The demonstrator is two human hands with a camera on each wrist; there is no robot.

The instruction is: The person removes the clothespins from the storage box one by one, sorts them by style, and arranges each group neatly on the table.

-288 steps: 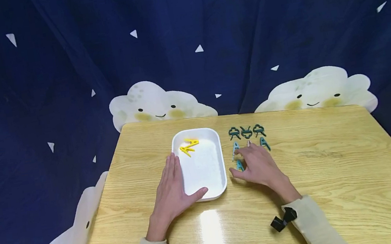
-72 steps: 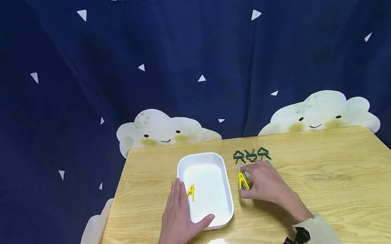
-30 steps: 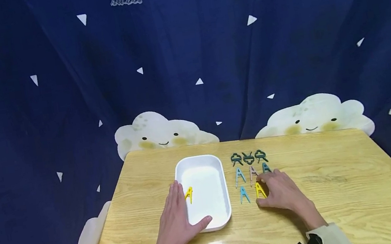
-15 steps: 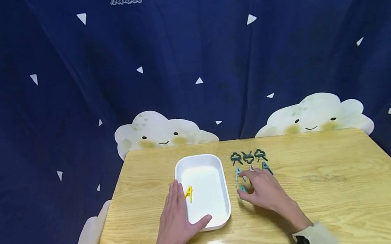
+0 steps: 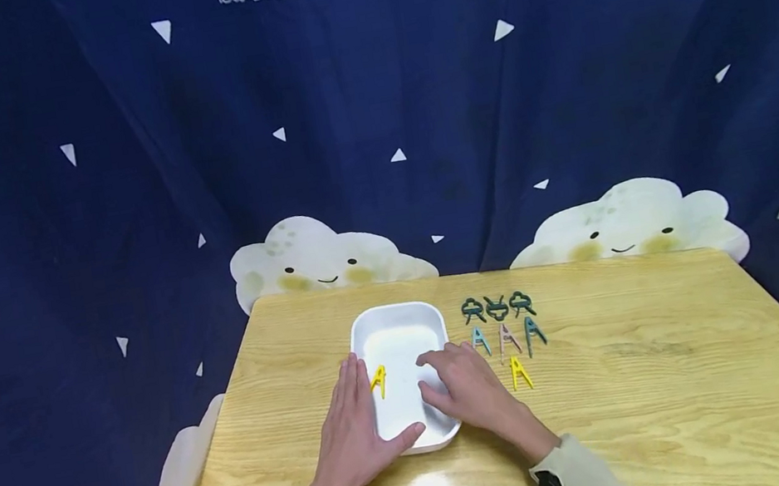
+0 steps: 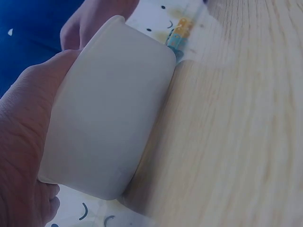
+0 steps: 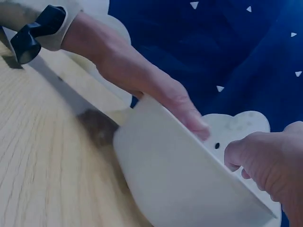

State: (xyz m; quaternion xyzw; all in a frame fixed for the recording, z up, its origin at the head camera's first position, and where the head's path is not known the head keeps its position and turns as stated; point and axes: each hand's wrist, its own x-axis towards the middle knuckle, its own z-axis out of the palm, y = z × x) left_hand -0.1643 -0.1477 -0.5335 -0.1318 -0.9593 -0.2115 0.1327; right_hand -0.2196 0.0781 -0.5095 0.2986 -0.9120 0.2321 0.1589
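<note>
A white plastic tray (image 5: 440, 328) stands on the table with one yellow clothespin (image 5: 379, 381) inside, by its left wall. My left hand (image 5: 351, 417) lies along the tray's left rim, fingers straight and thumb over the near rim. Over the tray's right part reaches my right hand (image 5: 466, 387), thumb and forefinger spread apart with nothing visible between them. To the right, a light blue clothespin (image 5: 480, 340), a pink clothespin (image 5: 508, 339) and a dark teal clothespin (image 5: 535, 334) lie in a row. Below the pink one lies another yellow clothespin (image 5: 520, 373).
Behind the clothespins, dark green clips (image 5: 497, 307) form a row near the far edge of the wooden table (image 5: 648, 406). A dark blue curtain (image 5: 365, 79) with cloud prints hangs right behind the table.
One yellow clothespin went from the tray to the table below the pink one. My right hand has since moved left from the clothespins to over the tray. The left hand stays at the rim.
</note>
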